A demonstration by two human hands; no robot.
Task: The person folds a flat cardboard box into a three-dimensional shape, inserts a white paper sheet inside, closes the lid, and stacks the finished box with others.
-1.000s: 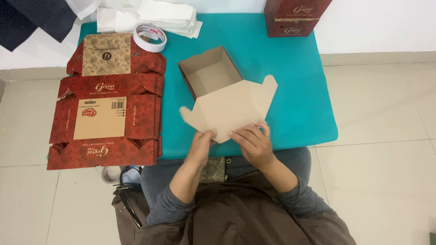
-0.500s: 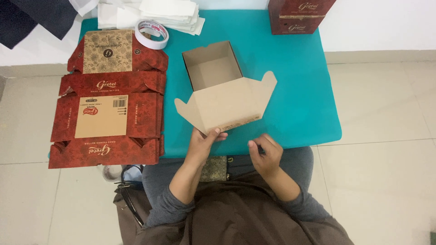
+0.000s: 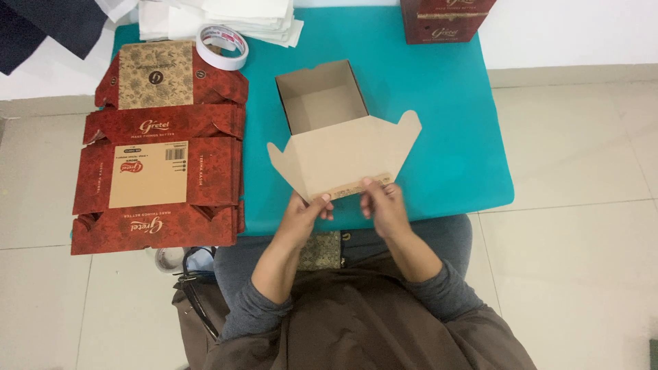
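An open cardboard box [image 3: 322,103] with a plain brown inside stands on the teal table [image 3: 439,137]. Its wide lid flap [image 3: 346,154] folds out toward me. My left hand [image 3: 307,211] pinches the flap's near edge at the left. My right hand [image 3: 384,203] pinches the same edge at the right, fingertips on a patterned strip along the fold.
A stack of flat, unfolded red box blanks [image 3: 161,147] covers the table's left side and overhangs its edge. A roll of white tape [image 3: 222,46] and folded white sheets [image 3: 233,17] lie at the back. An assembled red box [image 3: 445,20] stands at the back right. Tiled floor surrounds the table.
My right hand came back up from the table's near edge to the flap's edge. The left hand stayed on the flap.
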